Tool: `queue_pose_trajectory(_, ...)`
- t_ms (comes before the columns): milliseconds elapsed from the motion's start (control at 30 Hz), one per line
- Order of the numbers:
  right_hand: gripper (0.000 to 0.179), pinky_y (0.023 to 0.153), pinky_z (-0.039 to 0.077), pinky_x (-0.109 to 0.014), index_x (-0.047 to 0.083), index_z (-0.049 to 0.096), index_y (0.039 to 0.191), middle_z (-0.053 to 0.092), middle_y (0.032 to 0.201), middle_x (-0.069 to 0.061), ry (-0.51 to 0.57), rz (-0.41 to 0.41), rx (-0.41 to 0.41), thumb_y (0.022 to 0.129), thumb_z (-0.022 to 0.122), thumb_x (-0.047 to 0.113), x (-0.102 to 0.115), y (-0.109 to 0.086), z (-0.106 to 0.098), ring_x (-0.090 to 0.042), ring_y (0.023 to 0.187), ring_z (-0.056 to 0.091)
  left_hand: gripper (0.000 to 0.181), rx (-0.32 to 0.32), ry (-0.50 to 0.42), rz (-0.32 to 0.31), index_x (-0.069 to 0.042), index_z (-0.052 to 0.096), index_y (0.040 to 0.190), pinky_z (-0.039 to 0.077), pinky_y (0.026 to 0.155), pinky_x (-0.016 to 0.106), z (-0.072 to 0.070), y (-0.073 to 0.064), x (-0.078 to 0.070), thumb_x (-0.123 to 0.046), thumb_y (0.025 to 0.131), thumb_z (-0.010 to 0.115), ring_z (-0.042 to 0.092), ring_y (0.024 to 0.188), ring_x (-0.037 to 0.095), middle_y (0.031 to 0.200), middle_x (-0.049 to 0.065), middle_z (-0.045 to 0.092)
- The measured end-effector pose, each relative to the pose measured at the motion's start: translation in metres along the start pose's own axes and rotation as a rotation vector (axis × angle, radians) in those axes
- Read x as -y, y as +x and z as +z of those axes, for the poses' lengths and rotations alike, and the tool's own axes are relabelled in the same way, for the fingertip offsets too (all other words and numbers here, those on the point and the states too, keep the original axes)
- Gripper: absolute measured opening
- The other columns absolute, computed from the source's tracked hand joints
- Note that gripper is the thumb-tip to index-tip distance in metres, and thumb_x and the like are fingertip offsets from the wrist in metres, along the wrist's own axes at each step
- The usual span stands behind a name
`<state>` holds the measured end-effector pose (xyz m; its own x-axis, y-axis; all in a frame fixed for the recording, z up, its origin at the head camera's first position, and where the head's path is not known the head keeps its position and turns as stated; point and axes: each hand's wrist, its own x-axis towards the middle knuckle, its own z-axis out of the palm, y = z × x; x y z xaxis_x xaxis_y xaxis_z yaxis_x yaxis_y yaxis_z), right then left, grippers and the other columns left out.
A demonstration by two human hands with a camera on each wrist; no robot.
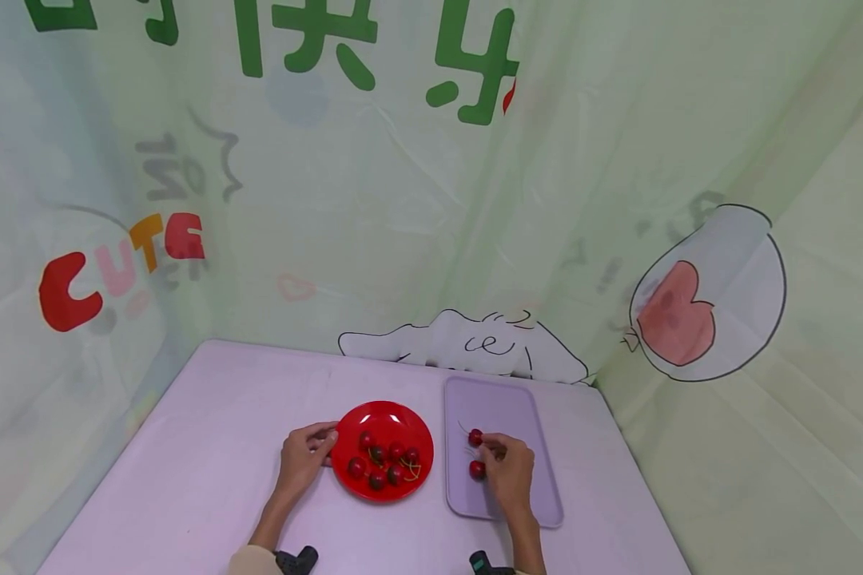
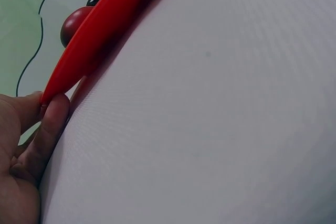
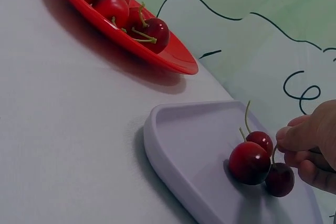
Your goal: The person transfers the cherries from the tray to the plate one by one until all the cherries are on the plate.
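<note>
Softly Now: A Cherry (image 3: 279,179) by Its Stem (image 3: 273,156)

The left hand (image 1: 304,457) pinches the red plate (image 1: 403,422) at nine o'clock. The cherry is by the purple tray (image 1: 492,399), at the plate's three o'clock; the right hand (image 1: 511,475) seems to pinch its stem. This looks like picking up; next needs a soft lift.

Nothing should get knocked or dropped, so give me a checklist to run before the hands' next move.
1. Left hand gripping the rim of the red plate: ok.
2. Cherries on the plate all inside its rim: ok.
3. Red plate and purple tray apart: ok.
4. Right hand pinching a cherry by its stem: ok.
5. That cherry raised off the tray: cannot tell.
6. Free room around it: not ok; two other cherries sit close by.
</note>
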<state>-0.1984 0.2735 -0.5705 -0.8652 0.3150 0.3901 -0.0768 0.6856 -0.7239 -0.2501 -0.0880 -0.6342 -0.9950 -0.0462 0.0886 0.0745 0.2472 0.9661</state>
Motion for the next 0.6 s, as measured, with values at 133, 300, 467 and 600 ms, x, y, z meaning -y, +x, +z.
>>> queue_pose_trajectory(133,0.013,0.064,0.054,-0.019,-0.001,0.085,0.096,0.081,0.081,-0.011,-0.012,-0.011,-0.044,0.086,0.081,-0.009,0.001,0.000,-0.004,-0.007,0.067,0.063,0.029,0.001,-0.005,0.002,-0.004,0.077,0.132,0.061,0.066,0.016,-0.001,0.000,0.000,-0.010,0.104,0.074,0.070,0.069,0.006,0.112,0.018,0.079)
queue_pose_trajectory(300,0.012,0.066,0.056,-0.018,-0.002,0.085,0.099,0.082,0.086,-0.014,-0.013,0.013,-0.058,0.088,0.082,-0.007,0.003,0.000,-0.009,-0.013,0.072,0.069,0.029,0.003,-0.009,-0.001,-0.003,0.077,0.132,0.061,0.065,0.016,-0.001,-0.001,-0.002,-0.010,0.104,0.074,0.070,0.068,0.006,0.110,0.017,0.079)
queue_pose_trajectory(467,0.013,0.069,0.056,-0.014,-0.002,0.085,0.103,0.084,0.093,-0.016,0.026,0.083,-0.045,0.091,0.083,-0.005,-0.001,0.001,-0.012,-0.014,0.076,0.071,0.028,0.002,-0.007,-0.006,-0.003,0.077,0.132,0.061,0.065,0.015,-0.001,-0.001,-0.004,-0.010,0.105,0.073,0.069,0.065,0.007,0.108,0.017,0.078)
queue_pose_trajectory(600,0.014,0.070,0.055,-0.013,0.000,0.085,0.104,0.084,0.093,-0.015,0.040,0.133,-0.037,0.091,0.083,-0.004,-0.005,0.000,-0.012,-0.008,0.076,0.069,0.029,0.006,-0.004,-0.007,-0.003,0.077,0.133,0.061,0.065,0.015,-0.001,-0.001,-0.004,-0.009,0.105,0.073,0.069,0.066,0.007,0.109,0.017,0.078)
